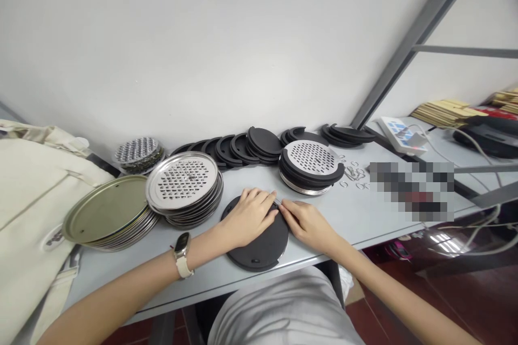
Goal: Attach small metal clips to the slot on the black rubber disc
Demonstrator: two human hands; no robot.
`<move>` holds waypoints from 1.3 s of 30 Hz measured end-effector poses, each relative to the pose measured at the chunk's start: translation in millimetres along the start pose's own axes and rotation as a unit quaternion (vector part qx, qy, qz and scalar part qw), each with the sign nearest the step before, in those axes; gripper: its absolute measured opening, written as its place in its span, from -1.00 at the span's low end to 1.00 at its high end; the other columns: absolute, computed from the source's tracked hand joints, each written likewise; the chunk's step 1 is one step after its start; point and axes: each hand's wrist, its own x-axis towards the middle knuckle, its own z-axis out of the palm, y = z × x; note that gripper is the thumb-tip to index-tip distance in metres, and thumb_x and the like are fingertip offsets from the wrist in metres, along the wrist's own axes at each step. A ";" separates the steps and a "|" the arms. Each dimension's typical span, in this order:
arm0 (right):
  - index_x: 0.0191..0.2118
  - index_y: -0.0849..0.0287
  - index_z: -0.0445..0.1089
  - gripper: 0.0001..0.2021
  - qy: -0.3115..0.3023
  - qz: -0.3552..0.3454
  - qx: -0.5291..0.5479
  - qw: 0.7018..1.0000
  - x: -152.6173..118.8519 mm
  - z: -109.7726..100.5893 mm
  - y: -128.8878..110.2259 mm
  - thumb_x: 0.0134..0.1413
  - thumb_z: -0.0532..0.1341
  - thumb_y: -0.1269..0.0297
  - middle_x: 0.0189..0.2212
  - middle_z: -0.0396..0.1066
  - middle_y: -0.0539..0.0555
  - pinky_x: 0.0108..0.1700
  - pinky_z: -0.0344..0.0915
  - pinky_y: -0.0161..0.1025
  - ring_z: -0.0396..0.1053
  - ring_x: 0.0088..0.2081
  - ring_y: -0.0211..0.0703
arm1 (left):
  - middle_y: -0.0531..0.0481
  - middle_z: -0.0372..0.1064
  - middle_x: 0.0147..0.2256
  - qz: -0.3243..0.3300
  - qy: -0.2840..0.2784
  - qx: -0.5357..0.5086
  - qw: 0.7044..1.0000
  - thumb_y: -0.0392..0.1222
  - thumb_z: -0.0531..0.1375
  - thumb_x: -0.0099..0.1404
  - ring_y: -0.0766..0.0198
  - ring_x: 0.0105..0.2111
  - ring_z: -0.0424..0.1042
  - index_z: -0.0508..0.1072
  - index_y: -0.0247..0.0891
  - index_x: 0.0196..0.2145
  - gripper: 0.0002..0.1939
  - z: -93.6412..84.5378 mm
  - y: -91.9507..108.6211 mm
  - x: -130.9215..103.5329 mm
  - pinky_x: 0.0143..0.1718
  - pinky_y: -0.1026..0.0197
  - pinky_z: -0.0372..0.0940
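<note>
Grey was the tabletop (360, 218), where one black disc (256, 242) lay flat near the front edge.
Along the wall (182, 64) ran a row of black parts (265, 141), overlapping too much to count. One green-topped pile (107, 207) stood at left, then three capped by perforated metal: one silver-rimmed pile (188, 180), one black-collared pile (311, 157), one smaller pile (137, 149) at the back. The disc looked stiff and fairly light, its smooth face perhaps slippery; the rim seemed the surest hold. The left hand (251, 216) rested across its far part; whether its fingers gripped anything could not be told. The right hand (306, 222) had its fingers closed in a pinch at the far right rim, seemingly on one thin metal piece (277, 202). Loose metal rings (354, 174) lay scattered farther right, too tangled to count.
</note>
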 end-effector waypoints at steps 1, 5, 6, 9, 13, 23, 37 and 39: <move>-0.45 0.11 0.11 -0.72 -0.001 0.000 0.006 1.000 0.2 0.0 -0.1 0.33 -0.11 0.27 -0.60 0.18 -0.04 -0.42 0.08 -0.30 0.20 -0.55 -0.22 | -0.21 0.32 -0.04 -0.002 0.001 0.008 1.000 -0.13 -0.07 0.44 0.05 -0.03 0.24 0.20 -0.39 0.14 -0.60 0.0 0.6 0.0 0.01 -0.03 0.13; -0.45 0.11 0.10 -0.72 0.000 0.002 0.010 1.000 -0.1 0.5 0.2 0.33 -0.10 0.27 -0.60 0.16 -0.05 -0.43 0.07 -0.30 0.19 -0.55 -0.22 | -0.20 0.32 -0.06 -0.004 0.005 0.014 1.000 -0.13 -0.05 0.44 0.05 -0.06 0.25 0.14 -0.37 0.18 -0.57 -0.1 1.2 -0.6 0.00 -0.02 0.15; -0.44 0.12 0.11 -0.72 0.002 0.001 0.010 1.000 -0.3 0.7 0.4 0.33 -0.10 0.27 -0.60 0.16 -0.04 -0.43 0.06 -0.30 0.19 -0.55 -0.22 | -0.19 0.33 -0.07 -0.001 0.006 0.013 1.000 -0.14 -0.05 0.44 0.06 -0.06 0.26 0.11 -0.35 0.20 -0.56 -0.1 0.9 -0.8 0.00 -0.01 0.15; -0.42 0.13 0.15 -0.73 0.002 -0.002 0.011 1.000 -0.5 0.9 0.7 0.32 -0.10 0.28 -0.59 0.19 -0.03 -0.44 0.06 -0.29 0.20 -0.55 -0.22 | -0.16 0.33 -0.07 0.009 0.010 0.010 1.000 -0.16 -0.04 0.43 0.08 -0.06 0.27 0.10 -0.29 0.21 -0.57 -0.5 0.3 -1.5 -0.01 -0.01 0.17; -0.31 0.16 0.23 -0.76 -0.001 -0.006 0.022 1.000 -0.3 0.8 1.0 0.33 -0.11 0.29 -0.53 0.29 0.01 -0.41 0.10 -0.29 0.26 -0.51 -0.20 | -0.18 0.31 -0.04 0.034 0.028 0.013 0.999 -0.21 -0.06 0.44 0.09 -0.01 0.27 0.21 -0.29 0.11 -0.67 -1.4 2.4 -2.1 -0.01 -0.01 0.20; -0.41 0.13 0.16 -0.73 0.000 0.001 0.010 1.000 -1.9 0.8 0.6 0.33 -0.11 0.27 -0.57 0.23 -0.01 -0.42 0.08 -0.29 0.23 -0.53 -0.20 | -0.12 0.36 -0.12 0.041 0.065 -0.045 0.996 -0.25 -0.01 0.42 0.16 -0.08 0.35 0.29 -0.30 -0.03 -0.78 -0.7 4.1 -3.6 -0.01 0.06 0.26; -0.41 0.12 0.14 -0.73 0.002 -0.004 -0.022 1.000 -1.9 2.2 2.6 0.33 -0.11 0.27 -0.58 0.22 -0.01 -0.42 0.05 -0.29 0.22 -0.54 -0.20 | -0.12 0.37 -0.09 0.035 0.067 -0.087 0.993 -0.26 -0.01 0.42 0.16 -0.02 0.34 0.30 -0.28 -0.03 -0.79 -0.8 4.8 -3.6 0.03 0.04 0.25; -0.40 0.13 0.15 -0.73 0.004 -0.008 -0.023 1.000 -2.2 2.8 3.0 0.34 -0.12 0.27 -0.57 0.23 -0.01 -0.42 0.05 -0.29 0.22 -0.53 -0.20 | -0.11 0.36 -0.09 0.032 0.064 -0.089 0.993 -0.25 0.00 0.42 0.16 -0.03 0.33 0.28 -0.27 -0.01 -0.78 -1.8 4.9 -3.2 0.03 0.05 0.26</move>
